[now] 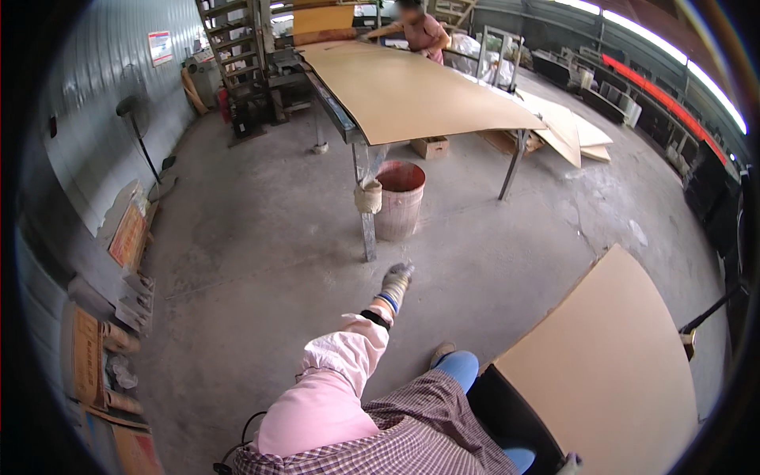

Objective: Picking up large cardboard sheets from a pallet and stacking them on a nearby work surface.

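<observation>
My left hand [397, 281], in a grey work glove, reaches forward over the concrete floor. Its fingers look curled, with nothing seen in them. At the lower edge, only part of my gloved right hand [570, 465] shows, closed on the near edge of a large, thin beige sheet [602, 364]. That sheet slants along my right side, its far corner pointing ahead. A black panel [514, 412] lies against its left edge, beside my leg. Ahead stands a metal-legged table [368, 237] bearing another broad beige sheet [412, 87], which overhangs its near end.
A stained red bucket [400, 202] stands by the table's near leg. Behind the table, another person [419, 32] leans over its far end. More sheets [562, 127] lie on the floor at right. Cartons [87, 356] and a standing fan [134, 119] line the left wall.
</observation>
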`<state>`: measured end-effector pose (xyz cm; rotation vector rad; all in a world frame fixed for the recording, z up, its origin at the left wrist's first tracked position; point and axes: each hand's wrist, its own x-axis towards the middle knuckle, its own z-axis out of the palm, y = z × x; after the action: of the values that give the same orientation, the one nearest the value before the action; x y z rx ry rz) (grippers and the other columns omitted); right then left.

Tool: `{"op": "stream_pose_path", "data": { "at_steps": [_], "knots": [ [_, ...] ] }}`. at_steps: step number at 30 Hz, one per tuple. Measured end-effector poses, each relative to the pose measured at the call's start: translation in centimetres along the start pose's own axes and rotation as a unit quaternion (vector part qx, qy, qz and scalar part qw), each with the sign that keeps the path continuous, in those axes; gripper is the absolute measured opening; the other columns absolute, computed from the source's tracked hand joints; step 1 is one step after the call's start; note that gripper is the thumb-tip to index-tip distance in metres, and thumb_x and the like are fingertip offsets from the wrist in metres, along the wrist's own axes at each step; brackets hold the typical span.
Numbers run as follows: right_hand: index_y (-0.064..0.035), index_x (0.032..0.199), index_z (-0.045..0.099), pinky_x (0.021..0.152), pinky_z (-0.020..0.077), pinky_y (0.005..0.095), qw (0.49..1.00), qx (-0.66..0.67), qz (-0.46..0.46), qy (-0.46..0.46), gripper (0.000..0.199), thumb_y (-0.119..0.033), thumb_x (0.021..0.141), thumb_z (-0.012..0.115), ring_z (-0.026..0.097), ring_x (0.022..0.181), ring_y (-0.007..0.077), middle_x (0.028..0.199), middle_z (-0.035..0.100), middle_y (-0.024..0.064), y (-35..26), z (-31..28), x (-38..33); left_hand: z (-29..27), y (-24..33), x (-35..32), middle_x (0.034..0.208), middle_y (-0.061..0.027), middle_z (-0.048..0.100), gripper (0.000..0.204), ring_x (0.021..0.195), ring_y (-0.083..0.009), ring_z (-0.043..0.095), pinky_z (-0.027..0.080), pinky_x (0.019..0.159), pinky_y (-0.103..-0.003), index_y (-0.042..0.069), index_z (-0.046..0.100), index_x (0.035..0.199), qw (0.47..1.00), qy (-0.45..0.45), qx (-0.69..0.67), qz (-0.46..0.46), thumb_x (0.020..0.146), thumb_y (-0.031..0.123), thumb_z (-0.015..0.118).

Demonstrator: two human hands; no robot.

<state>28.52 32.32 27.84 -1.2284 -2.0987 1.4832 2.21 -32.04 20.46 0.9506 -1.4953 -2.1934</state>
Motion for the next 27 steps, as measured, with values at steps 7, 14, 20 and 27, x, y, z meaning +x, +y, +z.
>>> {"op": "stream_pose_path", "data": {
  "at_steps": [7,14,20,27],
  "knots": [
    [-0.0085,0.092,0.048,0.040,0.0398,0.0231,0.997,0.063,0.006,-0.035,0.023,-0.014,0.073,0.059,0.049,0.050,0.0133,0.071,0.052,0.0036,-2.3,5.2,3.6,-6.7,4.6,1.9,0.078,-0.0020,0.056,0.038,0.067,-0.0173,0.054,0.043,0.057,-0.031,0.013,0.051,0.094,0.993,0.020,-0.114,-0.018,0.066,0.035,0.064],
    [-0.0121,0.094,0.045,0.037,0.0337,0.0201,0.996,0.069,-0.026,0.058,0.021,-0.015,0.075,0.054,0.045,0.047,0.0093,0.067,0.048,-0.0008,-0.6,-2.8,7.3,-8.2,10.5,6.4,0.114,-0.0154,0.037,0.089,0.108,-0.0280,0.035,0.025,0.092,-0.039,0.005,0.027,0.123,0.991,0.004,-0.133,-0.001,0.059,0.058,0.059],
    [-0.0097,0.092,0.051,0.048,0.0448,0.0259,0.995,0.095,-0.013,0.007,0.023,-0.010,0.071,0.060,0.053,0.057,0.0169,0.071,0.055,0.0069,-3.9,1.2,2.6,-2.9,12.0,17.9,0.128,-0.0164,0.024,0.095,0.116,-0.0270,0.026,0.021,0.096,-0.038,0.003,0.026,0.123,0.980,-0.114,-0.158,-0.046,0.057,0.065,0.054],
    [-0.0015,0.118,0.034,0.073,0.0432,0.0269,0.878,0.202,-0.069,-0.429,0.057,-0.009,0.070,0.063,0.051,0.083,0.0172,0.097,0.050,0.0121,-17.6,28.1,-8.8,28.0,17.2,-4.4,0.093,-0.0091,0.054,0.038,0.080,-0.0189,0.054,0.046,0.071,-0.030,0.002,0.048,0.101,0.885,-0.380,-0.269,-0.012,0.072,0.025,0.057]
  ]
}}
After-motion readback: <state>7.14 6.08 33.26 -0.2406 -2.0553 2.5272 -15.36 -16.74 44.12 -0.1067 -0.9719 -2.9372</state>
